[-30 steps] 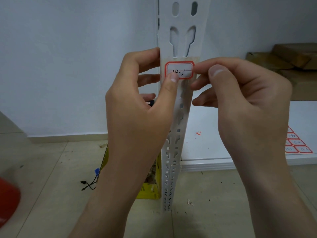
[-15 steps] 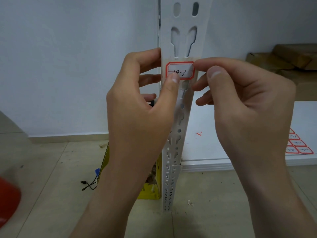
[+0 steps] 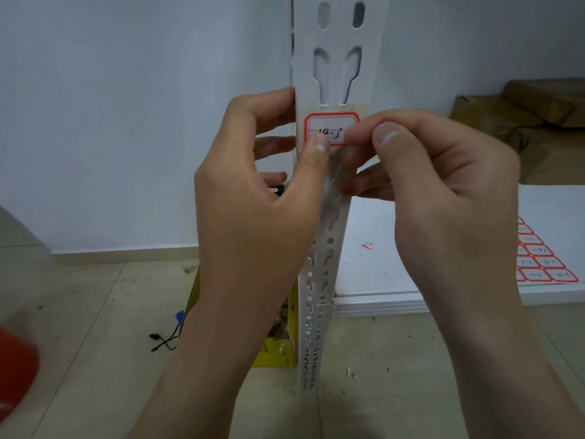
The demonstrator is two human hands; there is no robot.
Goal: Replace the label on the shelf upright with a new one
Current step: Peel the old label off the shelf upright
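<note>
A white slotted shelf upright stands in the middle of the view. On it sits a red-bordered label reading "14-3", under a strip of clear tape. My left hand wraps the upright from the left, fingers behind it and thumb tip on the label's lower left corner. A small black object shows between its fingers. My right hand comes in from the right, its index fingertip and thumb pinched at the label's right edge and covering that edge.
A sheet of spare red-bordered labels lies on the white shelf board at the right. Brown wrapped packages sit behind it. A yellow box, a black cable and a blurred red object are on the tiled floor.
My right index fingertip has slid left from beside the label onto its right edge. My left thumb has stayed on the lower left corner.
</note>
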